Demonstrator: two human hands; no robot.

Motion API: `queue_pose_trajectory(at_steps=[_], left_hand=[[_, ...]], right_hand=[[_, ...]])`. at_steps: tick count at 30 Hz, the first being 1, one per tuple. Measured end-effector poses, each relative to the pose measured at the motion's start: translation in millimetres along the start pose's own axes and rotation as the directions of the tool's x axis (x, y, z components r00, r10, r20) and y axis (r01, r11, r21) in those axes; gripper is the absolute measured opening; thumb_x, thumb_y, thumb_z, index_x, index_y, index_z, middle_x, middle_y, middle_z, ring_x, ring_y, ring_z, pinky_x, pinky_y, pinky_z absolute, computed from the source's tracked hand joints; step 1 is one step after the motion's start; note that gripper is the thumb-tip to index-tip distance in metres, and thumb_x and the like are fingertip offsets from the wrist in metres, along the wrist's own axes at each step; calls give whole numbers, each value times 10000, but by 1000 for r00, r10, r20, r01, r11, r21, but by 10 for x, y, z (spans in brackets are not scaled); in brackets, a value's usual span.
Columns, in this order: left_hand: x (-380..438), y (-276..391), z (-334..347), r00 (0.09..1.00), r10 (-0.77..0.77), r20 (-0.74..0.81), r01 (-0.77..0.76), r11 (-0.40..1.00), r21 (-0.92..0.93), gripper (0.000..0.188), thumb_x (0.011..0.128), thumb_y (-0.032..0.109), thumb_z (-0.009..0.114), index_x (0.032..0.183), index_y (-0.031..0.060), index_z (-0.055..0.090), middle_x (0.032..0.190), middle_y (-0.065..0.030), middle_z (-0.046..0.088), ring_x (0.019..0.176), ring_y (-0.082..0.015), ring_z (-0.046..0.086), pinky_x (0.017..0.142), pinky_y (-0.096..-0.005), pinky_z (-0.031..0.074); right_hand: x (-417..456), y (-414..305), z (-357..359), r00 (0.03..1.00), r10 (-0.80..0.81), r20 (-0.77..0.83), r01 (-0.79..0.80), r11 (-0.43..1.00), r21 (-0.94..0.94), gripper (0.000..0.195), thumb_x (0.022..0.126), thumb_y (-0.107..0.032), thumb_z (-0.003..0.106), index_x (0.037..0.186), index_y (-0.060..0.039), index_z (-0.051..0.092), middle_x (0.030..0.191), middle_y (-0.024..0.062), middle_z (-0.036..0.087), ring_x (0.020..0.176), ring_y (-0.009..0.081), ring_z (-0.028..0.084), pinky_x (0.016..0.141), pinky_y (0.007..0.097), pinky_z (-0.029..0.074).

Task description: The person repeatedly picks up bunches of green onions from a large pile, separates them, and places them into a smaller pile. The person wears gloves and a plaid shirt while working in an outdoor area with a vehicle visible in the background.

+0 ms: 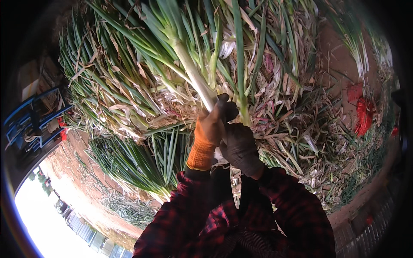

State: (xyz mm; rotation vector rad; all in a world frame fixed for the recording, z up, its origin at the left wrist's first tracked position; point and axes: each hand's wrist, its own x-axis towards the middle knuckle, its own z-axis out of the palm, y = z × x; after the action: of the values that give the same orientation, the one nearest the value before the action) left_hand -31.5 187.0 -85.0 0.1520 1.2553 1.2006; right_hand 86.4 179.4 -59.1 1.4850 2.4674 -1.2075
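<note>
My left hand [209, 129], in an orange glove with dark fingers, grips a thick green onion [190, 67] by its white shank. Its green leaves spread toward the top of the view. Close against it, my right hand [240, 146] in a dark brown glove is closed beside the onion's lower end. A long green onion leaf [240, 64] runs down into the right hand, its pale base hidden behind the knuckles. Between my wrists a bit of the white lower end shows; the roots are mostly hidden.
A large heap of untrimmed green onions [109, 80] lies ahead. Cleaner green onions [138, 161] lie left of my arms. Stripped leaves and dry skins [309, 145] litter the right side. Red ties [364, 116] are at the far right, a blue metal frame [35, 119] at the left.
</note>
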Motion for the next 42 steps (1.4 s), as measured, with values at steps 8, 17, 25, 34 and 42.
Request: queue_pose_trajectory(at_steps=[8, 17, 25, 34, 42], left_hand=[[-599, 509, -93, 822, 299, 485, 177, 674, -717, 307, 1025, 351, 425, 1044, 94, 592, 540, 103, 391, 415, -44, 357, 448, -260, 369], [216, -365, -240, 908, -144, -394, 93, 985, -147, 432, 884, 471, 626, 1013, 60, 661, 640, 3, 495, 529, -120, 471, 478, -297, 444], [757, -287, -705, 892, -125, -433, 99, 992, -83, 436, 959, 455, 540, 967, 43, 682, 545, 18, 457, 415, -107, 398, 382, -284, 397], [499, 149, -1067, 978, 15, -210, -29, 997, -66, 499, 909, 412, 635, 1249, 64, 526, 909, -80, 606, 583, -151, 533, 498, -292, 483], [-461, -739, -477, 984, -132, -116, 148, 978, 144, 353, 934, 73, 564, 1246, 66, 399, 882, -44, 612, 688, -129, 618, 561, -255, 521]], right_hand=[[-476, 2, -214, 914, -388, -121, 385, 732, 563, 378, 761, -349, 759, 917, -35, 619, 814, 155, 626, 805, 356, 632, 680, 421, 503], [-194, 231, 256, 999, -40, -29, 44, 986, 161, 291, 882, -333, 642, 897, -42, 631, 586, 137, 592, 539, 338, 618, 524, 440, 482], [-572, 341, 54, 910, -399, -117, 370, 905, -211, 206, 965, -280, 576, 893, -92, 620, 540, 97, 524, 421, 297, 525, 401, 431, 372], [-1014, 1469, -148, 972, 65, -227, -84, 993, -78, 339, 917, -170, 614, 1218, -33, 543, 1059, 166, 625, 910, 307, 652, 729, 413, 534], [533, 624, 695, 954, -299, -37, 301, 943, 141, 369, 921, -264, 612, 1278, -177, 573, 1072, 112, 646, 796, 250, 663, 635, 364, 544]])
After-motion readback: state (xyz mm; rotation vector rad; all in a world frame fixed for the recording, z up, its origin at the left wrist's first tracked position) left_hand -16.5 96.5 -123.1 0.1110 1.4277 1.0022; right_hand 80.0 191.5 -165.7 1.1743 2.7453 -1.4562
